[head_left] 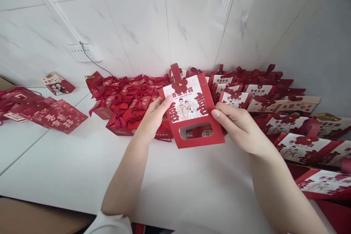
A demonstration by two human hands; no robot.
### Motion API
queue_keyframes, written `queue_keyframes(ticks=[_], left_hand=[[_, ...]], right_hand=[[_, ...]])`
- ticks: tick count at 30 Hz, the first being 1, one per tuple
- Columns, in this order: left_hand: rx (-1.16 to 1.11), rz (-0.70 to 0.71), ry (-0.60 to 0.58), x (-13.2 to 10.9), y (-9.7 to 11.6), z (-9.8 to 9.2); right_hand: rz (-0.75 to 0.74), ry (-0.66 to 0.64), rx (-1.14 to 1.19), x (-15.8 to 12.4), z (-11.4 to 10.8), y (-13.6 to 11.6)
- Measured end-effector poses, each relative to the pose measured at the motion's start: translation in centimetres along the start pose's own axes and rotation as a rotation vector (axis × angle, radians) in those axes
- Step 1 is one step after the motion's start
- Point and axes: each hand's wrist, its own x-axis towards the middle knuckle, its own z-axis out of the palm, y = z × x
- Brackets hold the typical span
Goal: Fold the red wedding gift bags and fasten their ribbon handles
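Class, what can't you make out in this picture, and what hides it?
All in the head view:
Back of the held box: its front hides it.
Inside of the held box: the window shows only part.
Left hand: most fingers largely hidden behind the held box.
Cable: lower end hidden behind the ribboned boxes.
Boxes at far right: some cut off by the edge.

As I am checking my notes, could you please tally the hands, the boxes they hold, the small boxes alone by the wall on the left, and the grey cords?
Hands, left hand and right hand: 2
Held box: 1
Small lone box: 1
Grey cord: 1
Total: 5
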Motion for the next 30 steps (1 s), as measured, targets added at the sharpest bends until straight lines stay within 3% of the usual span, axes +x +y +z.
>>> queue_keyframes(ticks=[3,8,13,18,23,26,30], left_hand=[[0.088,-0.031,-0.020,0.2,0.4,-0.6],[0.140,0.010,-0.040,0.0,1.0,-1.6],[0.119,-0.021,-0.153,-0.1,0.8,-1.8],[0.189,-0.004,-0.269,0.0,0.7,-1.7],[0.506,0.072,-0.184,0.0,1.1,-2.1],[0.698,0.073,-0.145,0.0,1.4,-2.4],[0.798,-0.033,-0.289,-0.1,1.2,-2.4]], right_hand=[[0.002,-0.042,-0.073,0.2,-0.3,0.1],[0.062,-0.258,-0.048,0.4,-1.0,0.4],[0.101,-0.206,0.112,0.9,-0.9,1.2],[0.144,-0.238,0.235,1.2,-1.3,1.8],[0.151,-0.233,0.057,1.1,-2.3,1.8],[0.190,-0.306,-0.129,1.1,-2.8,2.0],[0.201,-0.446,-0.341,0.9,-2.5,2.4]])
